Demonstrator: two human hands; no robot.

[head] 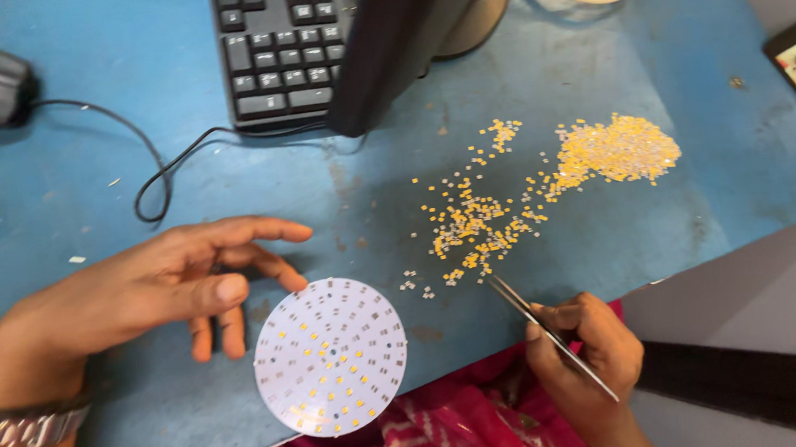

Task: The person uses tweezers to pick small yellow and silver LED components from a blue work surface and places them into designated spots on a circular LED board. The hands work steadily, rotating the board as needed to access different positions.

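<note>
The round white board (pixel 331 356) lies on the blue table (pixel 87 180) between the hands. The left hand (pixel 155 287) hovers open just beside its upper left edge. The right hand (pixel 580 351) grips tweezers (pixel 546 334), tips in the scattered yellow chips (pixel 482 222).

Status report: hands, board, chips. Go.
Left hand open beside round white board. Right hand grips tweezers, tips at scattered yellow chips. Nothing between tweezers and board.
</note>
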